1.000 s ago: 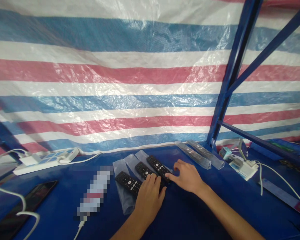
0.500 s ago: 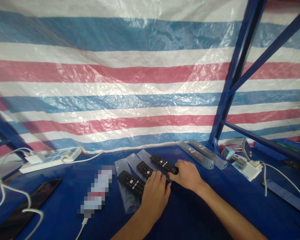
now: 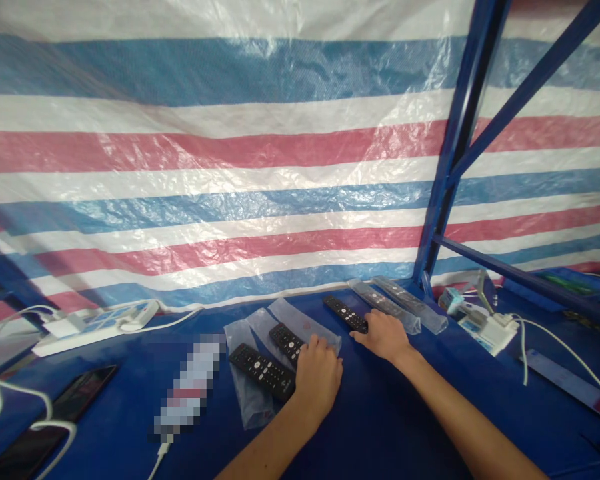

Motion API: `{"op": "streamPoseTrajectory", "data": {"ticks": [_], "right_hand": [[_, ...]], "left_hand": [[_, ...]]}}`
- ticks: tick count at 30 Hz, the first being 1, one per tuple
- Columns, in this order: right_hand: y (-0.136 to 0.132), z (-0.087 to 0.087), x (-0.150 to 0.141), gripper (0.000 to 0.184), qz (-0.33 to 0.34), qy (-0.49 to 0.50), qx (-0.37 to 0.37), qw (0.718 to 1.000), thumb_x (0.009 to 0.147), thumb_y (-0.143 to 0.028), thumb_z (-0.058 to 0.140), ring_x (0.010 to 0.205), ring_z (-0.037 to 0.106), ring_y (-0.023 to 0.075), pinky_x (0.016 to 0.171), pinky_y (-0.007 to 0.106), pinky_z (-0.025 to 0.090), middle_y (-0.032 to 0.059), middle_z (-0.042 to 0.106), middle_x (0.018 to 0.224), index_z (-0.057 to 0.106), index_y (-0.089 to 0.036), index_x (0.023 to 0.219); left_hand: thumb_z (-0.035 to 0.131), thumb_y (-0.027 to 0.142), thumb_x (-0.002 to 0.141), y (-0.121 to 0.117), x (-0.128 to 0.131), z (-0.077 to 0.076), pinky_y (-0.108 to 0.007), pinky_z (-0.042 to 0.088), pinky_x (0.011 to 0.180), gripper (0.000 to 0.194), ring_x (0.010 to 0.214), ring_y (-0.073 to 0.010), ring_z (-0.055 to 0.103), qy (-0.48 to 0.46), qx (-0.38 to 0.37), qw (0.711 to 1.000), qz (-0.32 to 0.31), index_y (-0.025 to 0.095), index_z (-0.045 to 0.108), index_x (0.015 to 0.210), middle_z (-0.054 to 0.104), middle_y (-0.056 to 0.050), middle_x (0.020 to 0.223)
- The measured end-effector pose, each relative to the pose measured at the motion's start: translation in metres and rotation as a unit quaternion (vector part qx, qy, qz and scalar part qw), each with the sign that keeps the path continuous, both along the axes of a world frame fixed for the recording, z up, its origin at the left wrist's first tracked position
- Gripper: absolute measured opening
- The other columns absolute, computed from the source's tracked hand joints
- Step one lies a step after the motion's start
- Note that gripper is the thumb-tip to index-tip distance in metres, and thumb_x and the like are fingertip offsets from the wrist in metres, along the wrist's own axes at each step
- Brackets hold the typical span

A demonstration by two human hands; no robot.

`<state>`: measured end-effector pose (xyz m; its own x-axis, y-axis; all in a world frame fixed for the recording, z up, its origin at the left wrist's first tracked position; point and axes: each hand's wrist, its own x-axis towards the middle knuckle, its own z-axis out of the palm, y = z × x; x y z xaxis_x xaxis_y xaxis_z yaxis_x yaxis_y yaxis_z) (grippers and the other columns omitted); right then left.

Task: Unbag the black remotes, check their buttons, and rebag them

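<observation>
Three black remotes lie on the blue table. My right hand [image 3: 383, 335] pinches the near end of the rightmost remote [image 3: 345, 313], which lies on bare table beside two bagged remotes [image 3: 387, 305]. My left hand [image 3: 318, 375] has its fingers curled over the near end of the middle remote [image 3: 285, 341], which rests on a clear plastic bag. The left remote [image 3: 261, 367] lies on another clear bag [image 3: 253, 403]. An empty clear bag [image 3: 306, 325] lies flat between the middle remote and the rightmost one.
A striped tarp hangs behind the table. A blue frame post [image 3: 450, 160] stands at the right. A white power strip [image 3: 93, 323] with cables lies at the left, and a dark phone [image 3: 37, 430] at the near left. A pixelated object [image 3: 190, 387] and a white charger [image 3: 490, 331] also lie on the table.
My right hand has slid the rightmost remote off its bag, to the right and farther back, toward the bagged remotes. My left hand stays on the middle remote.
</observation>
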<state>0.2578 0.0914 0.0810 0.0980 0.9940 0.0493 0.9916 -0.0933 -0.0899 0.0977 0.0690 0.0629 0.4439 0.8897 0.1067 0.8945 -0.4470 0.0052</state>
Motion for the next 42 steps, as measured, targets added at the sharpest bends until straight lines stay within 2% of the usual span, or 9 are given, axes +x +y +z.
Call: {"op": "streamPoseTrajectory", "data": {"ticks": [6, 11, 15, 19, 25, 31, 37, 42], "right_hand": [[-0.002, -0.002, 0.004, 0.037, 0.0, 0.02, -0.019, 1.0, 0.079, -0.046, 0.053, 0.096, 0.066, 0.0277, 0.075, 0.032, 0.047, 0.0136, 0.071, 0.099, 0.07, -0.015, 0.092], [-0.008, -0.001, 0.007, 0.034, -0.002, 0.04, -0.005, 0.999, 0.077, -0.045, 0.055, 0.092, 0.066, 0.027, 0.073, 0.031, 0.046, 0.0127, 0.072, 0.093, 0.07, -0.016, 0.088], [-0.016, 0.007, 0.011, 0.033, 0.009, 0.053, 0.011, 0.999, 0.076, -0.046, 0.055, 0.089, 0.067, 0.0269, 0.069, 0.03, 0.044, 0.0119, 0.071, 0.09, 0.07, -0.017, 0.084], [-0.024, 0.017, 0.018, 0.031, 0.023, 0.079, 0.021, 0.996, 0.074, -0.047, 0.057, 0.082, 0.066, 0.0249, 0.06, 0.028, 0.039, 0.0084, 0.071, 0.082, 0.069, -0.019, 0.076], [-0.031, 0.03, 0.037, 0.031, 0.06, 0.134, 0.001, 0.989, 0.07, -0.05, 0.06, 0.071, 0.062, 0.0189, 0.055, 0.025, 0.031, 0.0041, 0.069, 0.074, 0.066, -0.019, 0.068], [-0.038, 0.039, 0.053, 0.03, 0.093, 0.161, -0.018, 0.982, 0.067, -0.048, 0.062, 0.063, 0.056, 0.0157, 0.052, 0.025, 0.028, 0.0011, 0.063, 0.065, 0.065, -0.019, 0.064], [-0.047, 0.044, 0.062, 0.022, 0.106, 0.185, -0.067, 0.975, 0.064, -0.04, 0.065, 0.059, 0.053, 0.0138, 0.051, 0.024, 0.028, -0.0008, 0.06, 0.061, 0.067, -0.018, 0.064], [-0.049, 0.045, 0.067, 0.021, 0.105, 0.199, -0.072, 0.972, 0.063, -0.039, 0.066, 0.057, 0.051, 0.0129, 0.05, 0.023, 0.027, -0.0019, 0.056, 0.057, 0.065, -0.019, 0.06]], "left_hand": [[0.043, 0.015, 0.089, 0.004, 0.001, -0.003, -0.038, 0.043, 0.085, 0.026, 0.101, -0.0251, 0.053, 0.03, 0.009, 0.999, -0.014, 0.014, 0.069, 0.093, 0.066, -0.012, 0.098], [0.041, 0.011, 0.089, 0.006, 0.003, -0.002, -0.036, 0.042, 0.084, 0.027, 0.099, -0.0241, 0.053, 0.049, 0.02, 0.999, -0.009, 0.014, 0.067, 0.096, 0.066, -0.011, 0.097], [0.038, 0.009, 0.089, 0.006, 0.004, 0.0, -0.036, 0.042, 0.082, 0.03, 0.097, -0.0239, 0.054, 0.053, 0.024, 0.998, -0.008, 0.013, 0.067, 0.096, 0.067, -0.012, 0.096], [0.039, 0.016, 0.091, 0.006, 0.006, 0.0, -0.036, 0.042, 0.08, 0.029, 0.096, -0.0252, 0.054, 0.037, 0.024, 0.999, -0.015, 0.013, 0.068, 0.092, 0.066, -0.013, 0.096], [0.038, 0.006, 0.086, 0.008, 0.009, 0.003, -0.035, 0.042, 0.081, 0.031, 0.095, -0.024, 0.055, 0.074, 0.015, 0.997, -0.009, 0.014, 0.067, 0.096, 0.067, -0.013, 0.098], [0.038, 0.01, 0.087, 0.017, 0.008, 0.013, -0.035, 0.043, 0.085, 0.03, 0.102, -0.025, 0.058, 0.062, -0.029, 0.998, 0.015, 0.011, 0.066, 0.099, 0.067, -0.014, 0.099], [0.037, 0.016, 0.09, 0.028, 0.001, 0.014, -0.03, 0.045, 0.083, 0.03, 0.096, -0.0218, 0.063, 0.002, -0.074, 0.996, 0.05, 0.012, 0.067, 0.093, 0.069, -0.012, 0.096], [0.048, 0.029, 0.088, 0.026, 0.001, 0.019, -0.03, 0.046, 0.081, 0.026, 0.097, -0.0231, 0.063, -0.012, -0.087, 0.995, 0.05, 0.014, 0.068, 0.094, 0.069, -0.012, 0.099]]}}
